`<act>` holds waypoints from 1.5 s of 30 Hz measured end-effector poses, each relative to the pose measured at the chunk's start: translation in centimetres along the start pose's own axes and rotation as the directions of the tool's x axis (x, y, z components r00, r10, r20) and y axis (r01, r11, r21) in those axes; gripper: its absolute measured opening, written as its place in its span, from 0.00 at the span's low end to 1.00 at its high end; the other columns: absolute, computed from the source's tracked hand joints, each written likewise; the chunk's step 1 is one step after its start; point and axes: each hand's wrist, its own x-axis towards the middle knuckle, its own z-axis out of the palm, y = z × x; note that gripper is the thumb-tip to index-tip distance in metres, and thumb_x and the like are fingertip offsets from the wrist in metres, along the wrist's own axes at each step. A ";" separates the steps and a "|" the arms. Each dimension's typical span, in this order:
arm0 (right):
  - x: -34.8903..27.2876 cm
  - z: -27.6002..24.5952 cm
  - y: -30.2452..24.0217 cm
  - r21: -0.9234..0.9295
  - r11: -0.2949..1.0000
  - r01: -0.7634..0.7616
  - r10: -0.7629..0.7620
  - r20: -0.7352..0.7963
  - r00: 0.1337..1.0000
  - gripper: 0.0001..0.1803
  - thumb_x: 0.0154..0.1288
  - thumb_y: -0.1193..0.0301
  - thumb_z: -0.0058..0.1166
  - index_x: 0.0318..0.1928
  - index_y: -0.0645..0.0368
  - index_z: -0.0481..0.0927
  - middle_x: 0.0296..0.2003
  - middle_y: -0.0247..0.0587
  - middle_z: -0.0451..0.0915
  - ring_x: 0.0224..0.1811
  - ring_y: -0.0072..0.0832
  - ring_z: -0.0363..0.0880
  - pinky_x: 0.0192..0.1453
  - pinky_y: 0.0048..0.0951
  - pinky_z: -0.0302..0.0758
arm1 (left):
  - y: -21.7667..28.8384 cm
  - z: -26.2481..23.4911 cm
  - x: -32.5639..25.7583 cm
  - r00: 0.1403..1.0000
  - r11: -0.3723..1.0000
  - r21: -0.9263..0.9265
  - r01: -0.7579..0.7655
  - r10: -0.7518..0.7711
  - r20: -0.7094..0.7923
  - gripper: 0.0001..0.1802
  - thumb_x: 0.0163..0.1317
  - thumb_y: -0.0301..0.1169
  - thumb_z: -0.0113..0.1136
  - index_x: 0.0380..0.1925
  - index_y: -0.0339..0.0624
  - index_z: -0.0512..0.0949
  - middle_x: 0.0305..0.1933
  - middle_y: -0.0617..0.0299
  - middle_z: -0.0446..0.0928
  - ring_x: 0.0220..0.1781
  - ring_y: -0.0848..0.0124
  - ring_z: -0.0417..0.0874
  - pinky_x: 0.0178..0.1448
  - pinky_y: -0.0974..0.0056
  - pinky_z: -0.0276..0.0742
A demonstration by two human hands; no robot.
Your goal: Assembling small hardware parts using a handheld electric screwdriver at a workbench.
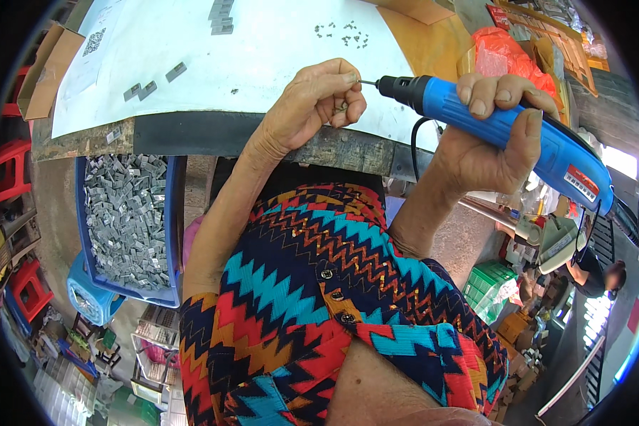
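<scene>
A blue electric screwdriver (444,103) with a black nose lies in my right hand (486,145), whose fingers wrap round its body. Its thin bit points left, to the fingertips of my left hand (309,103). The thumb and forefinger of that hand are pinched at the bit's tip, and a tiny metallic piece shows among its curled fingers, too small to name. Both hands are above the table's near edge. Small grey rectangular parts (176,72) lie to the left on the white table sheet (263,53). Several tiny dark pieces (344,32) are scattered beyond my hands.
More grey parts (221,18) are lined up at the far side. Left of my body, below the table, a blue bin (174,234) holds a heap of them. An open cardboard box (46,74) and red stools (11,170) stand farther left. A red plastic bag (500,50) lies at right.
</scene>
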 end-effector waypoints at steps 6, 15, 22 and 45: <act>-0.1 0.1 -0.2 0.008 1.000 -0.005 0.005 -0.019 1.000 0.15 0.59 0.78 0.43 0.48 0.58 0.67 0.31 0.47 0.70 0.25 0.33 0.72 0.34 0.38 0.69 | -0.2 0.1 0.2 1.000 1.000 0.011 -0.003 0.003 0.008 0.09 0.63 0.33 0.45 0.35 0.39 0.69 0.20 0.58 0.73 0.18 0.79 0.66 0.20 0.77 0.57; -0.2 0.2 0.2 -0.009 1.000 -0.023 0.023 0.026 0.999 0.15 0.60 0.77 0.43 0.49 0.57 0.68 0.31 0.46 0.70 0.25 0.33 0.72 0.33 0.37 0.69 | 0.2 0.1 -0.3 1.000 0.999 0.045 0.001 0.001 -0.025 0.09 0.62 0.34 0.46 0.31 0.39 0.68 0.19 0.61 0.71 0.18 0.80 0.65 0.20 0.77 0.56; -0.2 0.1 0.1 0.000 1.000 -0.027 0.027 0.030 0.999 0.15 0.60 0.77 0.44 0.49 0.58 0.68 0.32 0.47 0.71 0.26 0.33 0.72 0.33 0.37 0.69 | -0.1 0.1 0.0 0.999 0.998 0.061 -0.014 0.016 -0.034 0.10 0.61 0.35 0.47 0.27 0.40 0.68 0.17 0.64 0.68 0.17 0.81 0.62 0.19 0.76 0.54; 0.1 -0.5 -0.5 0.018 0.998 -0.052 0.052 0.025 0.998 0.15 0.60 0.74 0.43 0.49 0.55 0.69 0.32 0.44 0.71 0.26 0.32 0.72 0.34 0.38 0.68 | -0.1 -0.4 0.1 0.999 0.998 -0.069 -0.013 0.016 0.049 0.09 0.63 0.33 0.42 0.33 0.39 0.67 0.19 0.57 0.71 0.17 0.78 0.64 0.19 0.76 0.56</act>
